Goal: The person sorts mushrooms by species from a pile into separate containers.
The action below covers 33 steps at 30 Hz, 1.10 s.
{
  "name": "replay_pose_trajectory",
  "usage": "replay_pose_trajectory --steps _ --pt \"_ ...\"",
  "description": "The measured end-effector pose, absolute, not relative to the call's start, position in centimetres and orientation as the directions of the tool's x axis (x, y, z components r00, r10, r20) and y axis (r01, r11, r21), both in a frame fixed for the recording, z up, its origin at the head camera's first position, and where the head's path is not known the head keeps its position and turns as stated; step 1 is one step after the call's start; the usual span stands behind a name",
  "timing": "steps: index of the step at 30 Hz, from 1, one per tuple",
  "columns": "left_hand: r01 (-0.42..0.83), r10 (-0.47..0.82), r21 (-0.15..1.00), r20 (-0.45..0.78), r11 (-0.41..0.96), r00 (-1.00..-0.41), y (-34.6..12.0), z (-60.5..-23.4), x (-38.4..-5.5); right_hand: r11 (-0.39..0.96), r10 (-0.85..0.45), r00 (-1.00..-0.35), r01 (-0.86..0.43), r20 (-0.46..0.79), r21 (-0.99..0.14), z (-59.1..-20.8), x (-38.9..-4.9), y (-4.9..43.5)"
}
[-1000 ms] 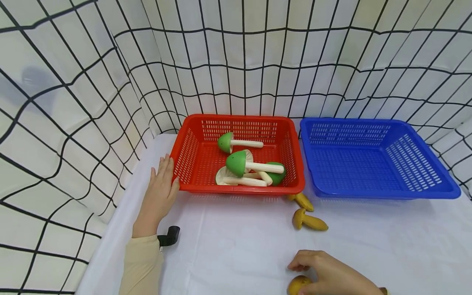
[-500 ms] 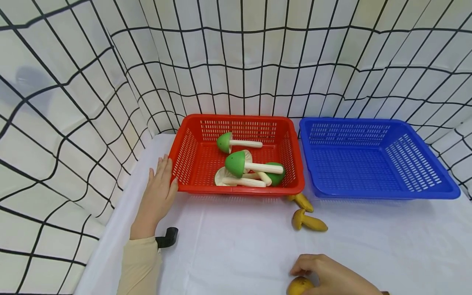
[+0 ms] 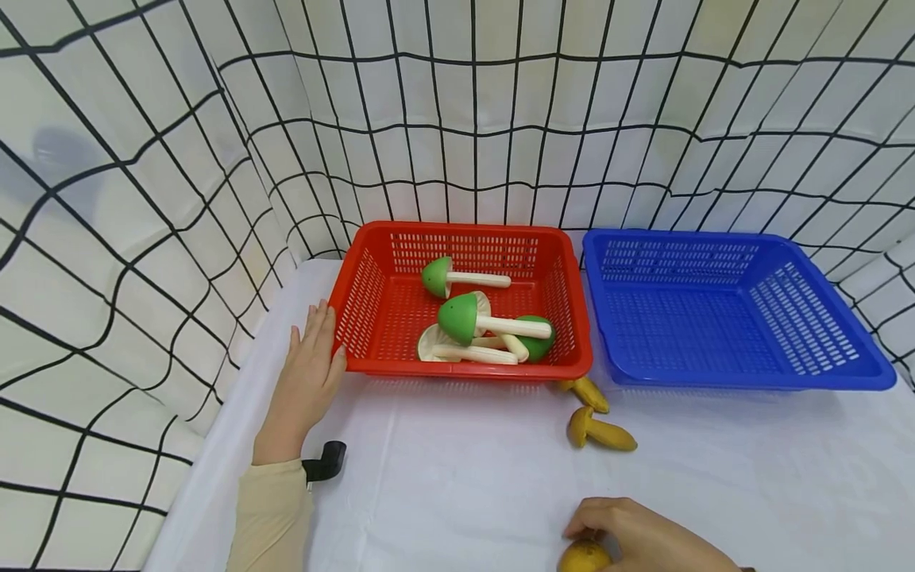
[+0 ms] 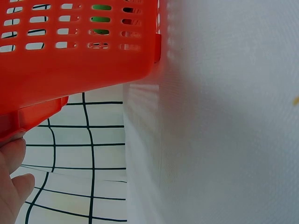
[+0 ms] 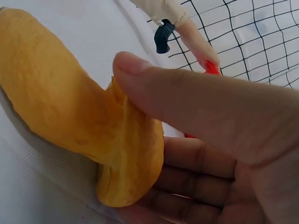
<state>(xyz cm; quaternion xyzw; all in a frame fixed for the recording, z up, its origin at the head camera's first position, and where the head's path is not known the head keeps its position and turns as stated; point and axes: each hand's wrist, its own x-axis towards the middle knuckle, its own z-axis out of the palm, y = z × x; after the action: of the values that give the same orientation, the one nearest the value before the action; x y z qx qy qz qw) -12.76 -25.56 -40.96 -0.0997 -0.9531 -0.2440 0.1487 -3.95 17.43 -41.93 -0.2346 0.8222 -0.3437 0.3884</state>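
My left hand point(image 3: 303, 385) rests with straight fingers against the left rim of the red basket point(image 3: 465, 369); in the left wrist view its fingertips point(image 4: 14, 151) touch that rim from outside. Inside the basket lie several toy mushrooms with green caps point(image 3: 457, 316) and white stems. At the bottom edge of the head view, my right hand point(image 3: 643, 540) pinches a yellow-brown toy mushroom point(image 3: 584, 556). Seen from the right wrist, the thumb lies over the cap of this mushroom point(image 5: 133, 154), the other fingers are curled behind it, and its thick stem point(image 5: 46, 79) points away over the cloth.
A blue basket point(image 3: 750, 380) stands right of the red one. Two more yellow mushrooms lie on the white cloth: one point(image 3: 604, 431) in front of the baskets, another point(image 3: 588, 393) partly under the red rim. Black-grid white curtains point(image 3: 472, 103) enclose the back and left.
The right hand has shifted slightly toward the near edge, and its fingers have drawn in closer to the yellow mushroom's cap. The left hand keeps its place on the red basket.
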Motion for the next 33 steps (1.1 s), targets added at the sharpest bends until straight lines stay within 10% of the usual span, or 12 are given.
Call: replay_pose_trajectory --steps 33 --pt "0.261 0.122 0.422 0.329 0.868 -0.936 -25.6 -41.0 -12.8 0.534 -0.747 -0.619 -0.343 -0.242 -0.773 -41.1 -5.5 17.1"
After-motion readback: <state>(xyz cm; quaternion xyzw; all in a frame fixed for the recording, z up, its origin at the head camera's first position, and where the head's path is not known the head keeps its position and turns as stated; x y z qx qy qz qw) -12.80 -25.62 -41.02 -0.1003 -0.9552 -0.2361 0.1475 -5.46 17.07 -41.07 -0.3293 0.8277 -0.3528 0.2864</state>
